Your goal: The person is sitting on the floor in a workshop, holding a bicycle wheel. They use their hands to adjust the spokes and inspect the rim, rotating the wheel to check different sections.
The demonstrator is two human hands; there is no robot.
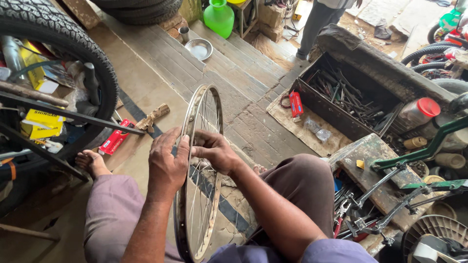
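I'm gripping the wheel rim [197,160] with my left hand [167,163]; my right hand [214,151] is pinching spokes [202,195], toolbox [341,97] at two o'clock.

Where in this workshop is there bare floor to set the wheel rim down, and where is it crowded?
Bare planks lie between the wheel rim, the steel bowl and the open toolbox. Crowded: the tyre and yellow boxes beside the left hand; green bicycle frame parts beyond the right hand.
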